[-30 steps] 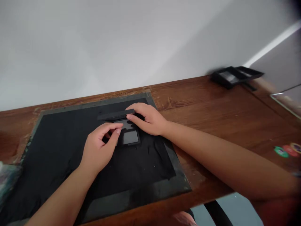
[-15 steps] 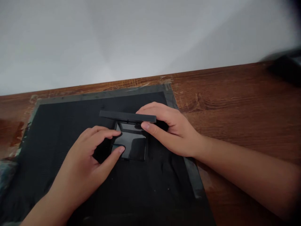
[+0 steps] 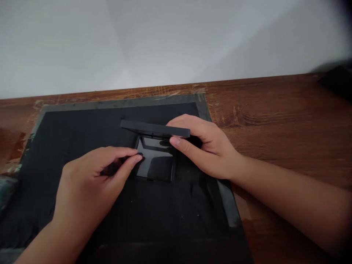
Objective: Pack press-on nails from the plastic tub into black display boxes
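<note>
A black flat case lies opened on the black mat, its raised lid (image 3: pixel 154 128) tilted over a glossy, reflective base (image 3: pixel 155 161). My right hand (image 3: pixel 205 145) grips the right end of the lid, thumb in front and fingers behind. At the left edge of the base, my left hand (image 3: pixel 95 179) has its thumb and forefinger tips nearly together in a pinch. Whatever is between those fingertips is too small and dark to make out.
The black mat (image 3: pixel 68 135) is taped along its edges to a brown wooden table (image 3: pixel 288 121). A pale wall rises behind. A dark object (image 3: pixel 338 80) stands at the far right, and a blurred bluish item (image 3: pixel 7 190) at the left edge.
My left thumb and forefinger have closed from a wide spread to a pinch at the base's left edge. The lid, with my right hand on it, appears slightly higher and further right.
</note>
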A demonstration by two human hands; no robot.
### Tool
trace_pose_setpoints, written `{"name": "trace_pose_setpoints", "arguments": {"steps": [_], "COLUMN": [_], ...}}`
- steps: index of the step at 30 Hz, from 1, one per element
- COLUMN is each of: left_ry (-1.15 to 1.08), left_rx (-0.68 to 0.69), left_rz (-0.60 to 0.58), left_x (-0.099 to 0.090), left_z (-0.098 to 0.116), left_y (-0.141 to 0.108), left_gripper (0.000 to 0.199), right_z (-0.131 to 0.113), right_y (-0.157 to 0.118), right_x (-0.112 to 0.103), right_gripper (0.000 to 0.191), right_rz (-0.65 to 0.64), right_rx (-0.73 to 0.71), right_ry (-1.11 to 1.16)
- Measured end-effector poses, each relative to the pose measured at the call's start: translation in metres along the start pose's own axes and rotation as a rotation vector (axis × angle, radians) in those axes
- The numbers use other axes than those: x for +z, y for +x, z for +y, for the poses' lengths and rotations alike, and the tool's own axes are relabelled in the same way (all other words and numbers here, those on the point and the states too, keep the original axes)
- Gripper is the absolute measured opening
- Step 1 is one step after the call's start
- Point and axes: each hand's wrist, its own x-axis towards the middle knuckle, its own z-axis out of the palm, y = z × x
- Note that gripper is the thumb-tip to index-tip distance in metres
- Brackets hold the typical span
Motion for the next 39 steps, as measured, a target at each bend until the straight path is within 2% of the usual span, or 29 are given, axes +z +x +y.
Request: {"name": "trace_pose_setpoints", "arguments": {"steps": [4,13,20,26,33,39], "left_ry": [-0.012,-0.052,-0.127,-0.137,-0.075,-0.034], "left_rx": [0.113,0.180,0.191,0.162,0.106,0.105], "left_rz": [-0.005,-0.066,-0.194,-0.264,-0.224,-0.186], "left_x": [0.005,0.008,0.002,-0.003,0.005,0.010], "left_z": [-0.003,-0.002,0.000,-0.001,-0.010,-0.020], "left_y": [0.001,0.003,0.004,0.002,0.002,0.004], "left_gripper": [0.008,0.023,0.025,0.043,0.048,0.041], "right_z": [0.000,0.000,0.001,0.002,-0.001,-0.001], "right_y": [0.000,-0.002,-0.004,-0.003,-0.005,-0.006], "right_x": [0.000,0.001,0.002,0.002,0.002,0.003], "right_gripper": [0.017,0.021,0.025,0.022,0.023,0.026], "right_rz": [0.000,-0.023,-0.009,-0.010,-0.022,-0.045], "right_rx": [-0.020,-0.009,0.015,-0.062,-0.013,0.015], "right_ry": [-0.015,-0.040,-0.049,-0.037,-0.062,-0.088]}}
